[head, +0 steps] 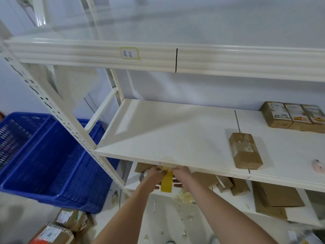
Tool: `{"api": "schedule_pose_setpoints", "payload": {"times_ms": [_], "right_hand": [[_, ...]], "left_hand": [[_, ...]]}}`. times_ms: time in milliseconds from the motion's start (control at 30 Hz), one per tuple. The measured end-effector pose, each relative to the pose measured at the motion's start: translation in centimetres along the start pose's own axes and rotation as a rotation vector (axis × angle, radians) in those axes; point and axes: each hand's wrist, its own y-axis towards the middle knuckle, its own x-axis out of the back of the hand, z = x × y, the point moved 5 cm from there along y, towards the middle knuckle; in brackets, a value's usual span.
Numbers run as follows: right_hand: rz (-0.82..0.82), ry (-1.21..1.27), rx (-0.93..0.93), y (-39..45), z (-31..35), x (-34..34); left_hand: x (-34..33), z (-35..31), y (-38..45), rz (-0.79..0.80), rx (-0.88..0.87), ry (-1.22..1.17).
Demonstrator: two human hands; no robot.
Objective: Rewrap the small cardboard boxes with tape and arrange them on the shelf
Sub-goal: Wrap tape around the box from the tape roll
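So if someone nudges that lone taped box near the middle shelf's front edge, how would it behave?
The box lies flat on a broad face, so it would probably slide on the smooth white shelf rather than tip. It looks small and likely light. Its end sits close to the front edge, so a forward push could drop it.

Yellow tape (166,181); blue perforated crates (52,161); white shelf (175,134).

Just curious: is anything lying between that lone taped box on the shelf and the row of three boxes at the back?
Nothing visible: bare white shelf lies between the lone box and the row of three boxes.
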Motion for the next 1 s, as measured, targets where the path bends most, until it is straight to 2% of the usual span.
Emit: {"api": "schedule_pose_setpoints", "payload": {"times_ms": [167, 300, 467, 733, 867, 933, 1000], "right_hand": [[-0.006, 0.152, -0.060, 0.4, 0.6, -0.5], [0.048, 0.211, -0.113, 0.6, 1.0, -0.7], [0.031, 0.287, -0.182, 0.8, 0.8, -0.9], [-0.006, 0.252, -0.264, 1.0, 2.3, -1.0], [0.012, 0.199, -0.341, 0.7, 2.7, -1.1], [0.028, 0.184, -0.300, 0.4, 3.2, -1.3], [-0.005, 0.169, -0.183, 0.7, 4.1, -0.8]], "left_hand": [[0.7, -0.9, -0.1, 0.062, -0.049, 0.063], [0.6, -1.1, -0.6, 0.131, -0.030, -0.012], [0.6, -1.0, -0.6, 0.139, 0.000, -0.028], [1.4, -2.6, -1.1, 0.133, 0.063, -0.009], [2.5, -3.7, -1.2, 0.216, 0.169, 0.048], [3.3, -4.4, -1.0, 0.209, 0.137, 0.067], [4.1, -5.0, -1.3, 0.162, 0.104, 0.036]]}}
